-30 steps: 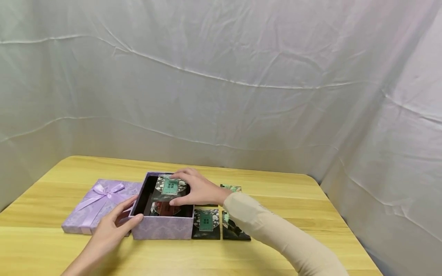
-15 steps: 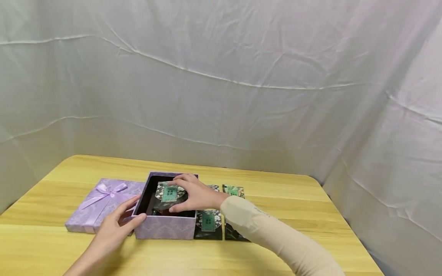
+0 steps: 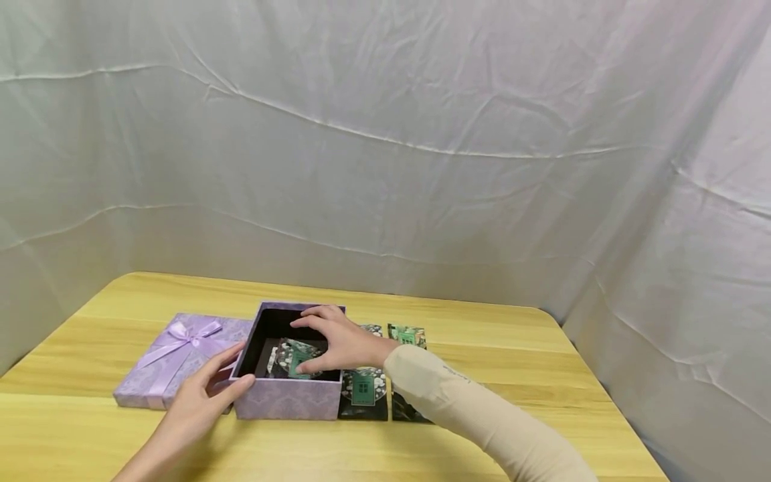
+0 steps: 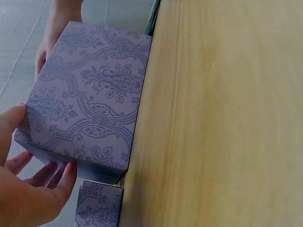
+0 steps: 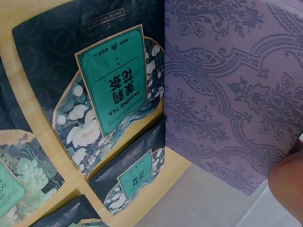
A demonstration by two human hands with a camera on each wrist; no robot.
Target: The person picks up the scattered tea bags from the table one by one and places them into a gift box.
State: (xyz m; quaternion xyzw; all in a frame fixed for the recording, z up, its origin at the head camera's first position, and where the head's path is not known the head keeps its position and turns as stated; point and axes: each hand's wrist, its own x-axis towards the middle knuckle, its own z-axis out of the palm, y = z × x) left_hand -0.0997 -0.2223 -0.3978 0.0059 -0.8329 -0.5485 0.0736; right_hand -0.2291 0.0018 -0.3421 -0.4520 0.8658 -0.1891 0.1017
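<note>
Spanning room above the sachet (image 3: 292,356), empty right fingers (image 3: 311,322) splay; left fingers (image 3: 218,360) grip the box (image 3: 288,400) edge.

A box (image 3: 286,400) is standing on the table (image 3: 512,361) with sachets (image 3: 289,351) lying inside it, while a lid (image 3: 146,376) is lying just to its left, four more sachets (image 3: 363,406) are lying to its right in two columns, one nearer and one farther in each, and a curtain (image 3: 385,201) is hanging behind the table.
</note>
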